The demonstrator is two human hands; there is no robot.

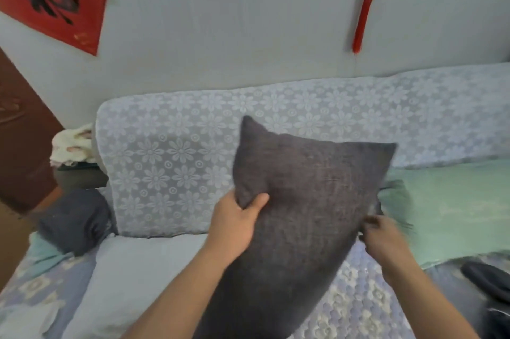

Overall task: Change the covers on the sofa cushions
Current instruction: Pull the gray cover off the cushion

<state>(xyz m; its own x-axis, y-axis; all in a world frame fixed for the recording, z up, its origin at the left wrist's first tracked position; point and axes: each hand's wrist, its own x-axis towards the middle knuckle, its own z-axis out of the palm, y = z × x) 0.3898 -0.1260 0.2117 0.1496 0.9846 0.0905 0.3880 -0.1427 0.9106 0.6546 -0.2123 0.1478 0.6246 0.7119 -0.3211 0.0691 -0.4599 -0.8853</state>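
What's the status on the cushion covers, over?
Left hand grips dark grey cushion at its left edge. Right hand pinches its right edge. Cushion held up over the sofa; nothing in the way.

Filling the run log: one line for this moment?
left hand: grips dark grey cushion | right hand: at its edge, grip unclear | cushion: held above sofa
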